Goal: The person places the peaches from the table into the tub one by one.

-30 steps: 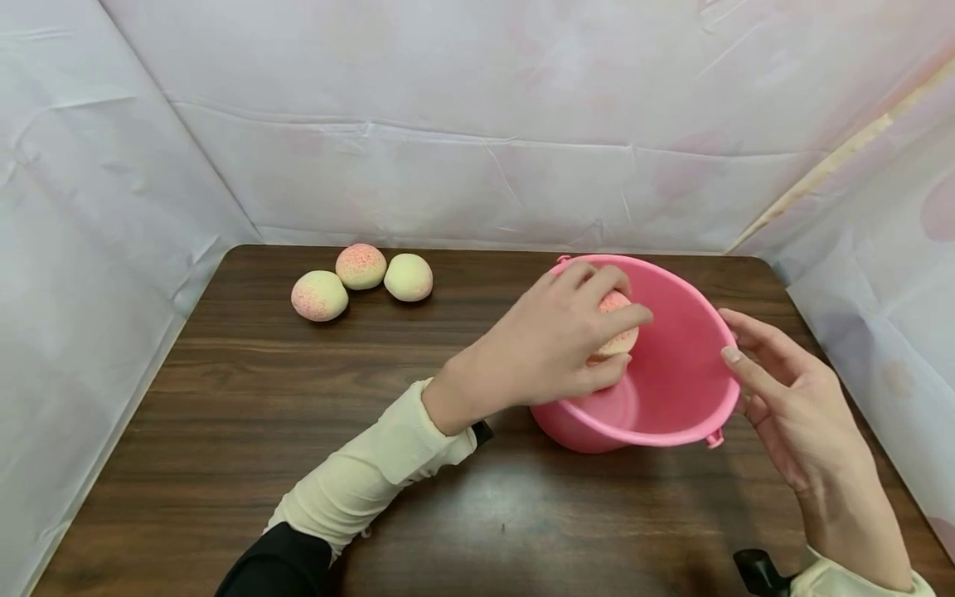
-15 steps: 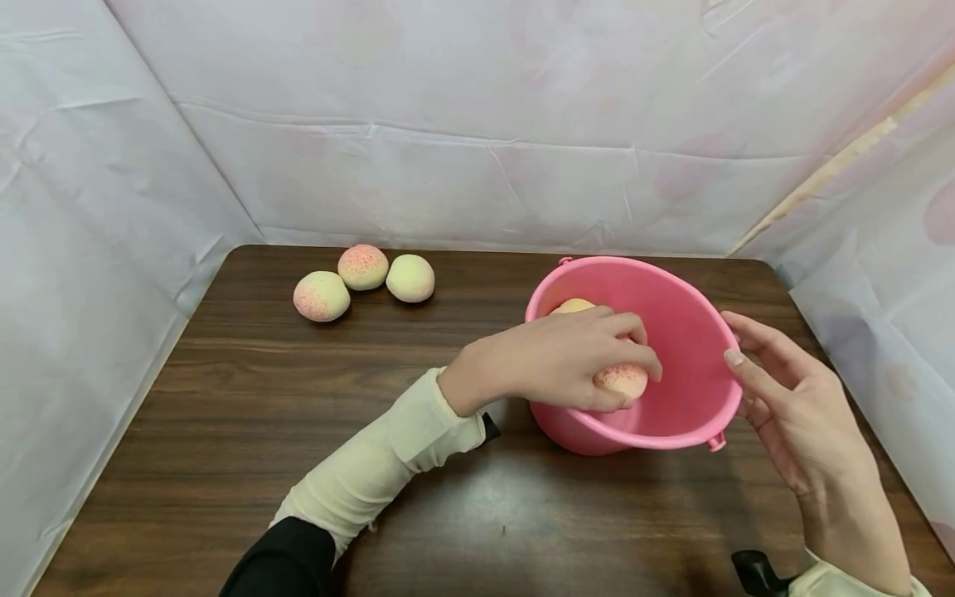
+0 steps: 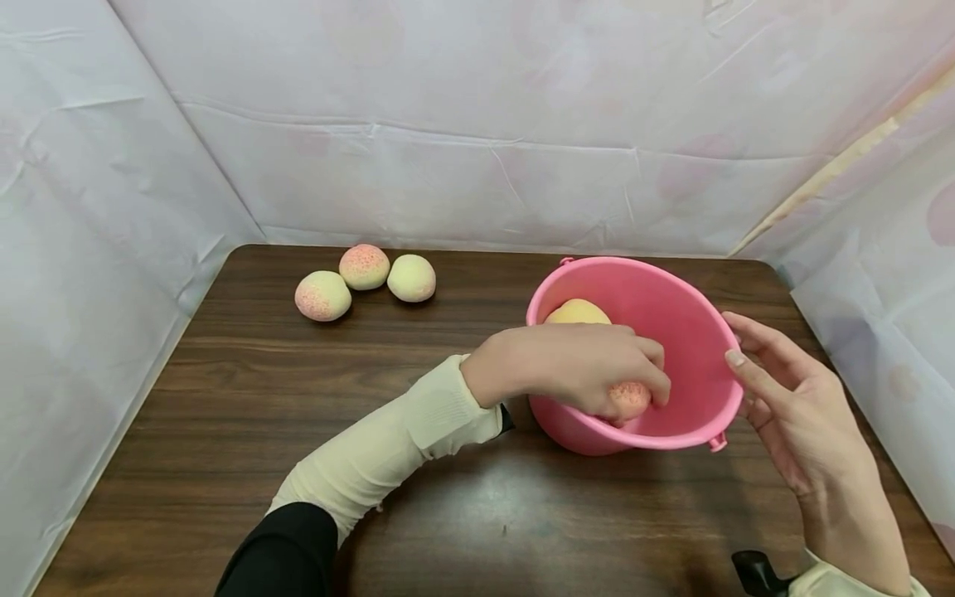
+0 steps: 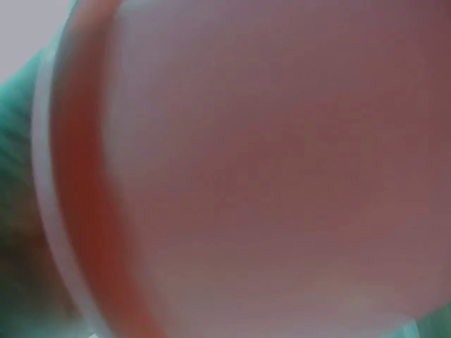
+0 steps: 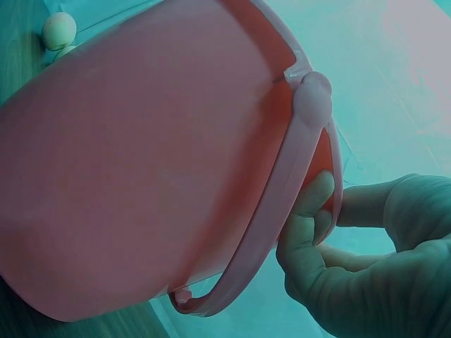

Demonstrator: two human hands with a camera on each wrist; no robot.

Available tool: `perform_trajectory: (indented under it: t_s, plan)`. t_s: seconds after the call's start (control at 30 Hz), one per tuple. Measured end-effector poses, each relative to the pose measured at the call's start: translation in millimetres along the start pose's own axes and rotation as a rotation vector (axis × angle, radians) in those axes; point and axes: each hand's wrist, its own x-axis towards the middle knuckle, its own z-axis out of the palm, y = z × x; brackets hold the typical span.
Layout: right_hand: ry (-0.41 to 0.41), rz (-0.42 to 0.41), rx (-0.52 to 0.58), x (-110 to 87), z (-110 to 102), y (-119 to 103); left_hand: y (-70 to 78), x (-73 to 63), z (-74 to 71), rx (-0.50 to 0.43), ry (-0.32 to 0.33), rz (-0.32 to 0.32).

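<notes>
My left hand (image 3: 567, 365) reaches over the near left rim of a pink bucket (image 3: 690, 356) and grips a speckled pink peach (image 3: 629, 400) inside it. A yellowish peach (image 3: 578, 312) shows in the bucket behind that hand, partly covered by it. At the bucket's right side, my right hand (image 3: 809, 423) pinches the rim between thumb and fingers. The right wrist view shows this pinch beside the bucket's handle (image 5: 246, 246), which hangs along the outer wall. The bucket's wall (image 4: 282, 169) fills most of the left wrist view; the left hand is hidden there.
Three peaches sit close together at the back left of the dark wooden table (image 3: 261, 431): a speckled one (image 3: 323, 296), a pinker one (image 3: 364, 267) and a pale one (image 3: 412, 278). White sheeting (image 3: 448, 191) stands behind the table and along both sides.
My left hand has moved lower and slightly to the right inside the bucket with the peach, uncovering the yellowish peach behind it. The right hand has stayed at the rim.
</notes>
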Motion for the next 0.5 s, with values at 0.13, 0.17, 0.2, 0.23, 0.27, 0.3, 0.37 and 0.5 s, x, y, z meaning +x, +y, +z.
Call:
perform_trajectory:
  t_s: [0.13, 0.17, 0.2, 0.23, 0.27, 0.3, 0.37, 0.5]
  plan:
    - [-0.005, 0.002, -0.002, -0.9, -1, 0, 0.7, 5.8, -1.5, 0.021, -0.045, 0.033]
    - [-0.006, 0.003, 0.000, -0.7, -1, 0, 0.5, 6.9, -1.5, 0.017, -0.051, 0.041]
    - [-0.007, 0.003, 0.002, -0.8, -1, 0, 0.5, 7.9, -1.3, 0.011, -0.055, 0.050]
    - [-0.006, 0.002, 0.001, -0.7, -1, 0, 0.4, 9.1, -1.1, 0.002, -0.062, 0.057]
    - [-0.007, 0.002, 0.002, -0.7, -1, 0, 0.3, 10.4, -0.6, -0.005, -0.069, 0.063]
    - [-0.007, 0.002, 0.004, -0.6, -1, 0, 0.4, 11.9, -0.1, -0.011, -0.076, 0.070]
    - [-0.006, 0.001, 0.007, -0.5, -1, 0, 0.6, 14.6, 0.8, -0.022, -0.095, 0.074]
    - [-0.006, 0.000, 0.008, -0.5, -1, 0, 0.6, 18.3, 2.7, -0.025, -0.129, 0.067]
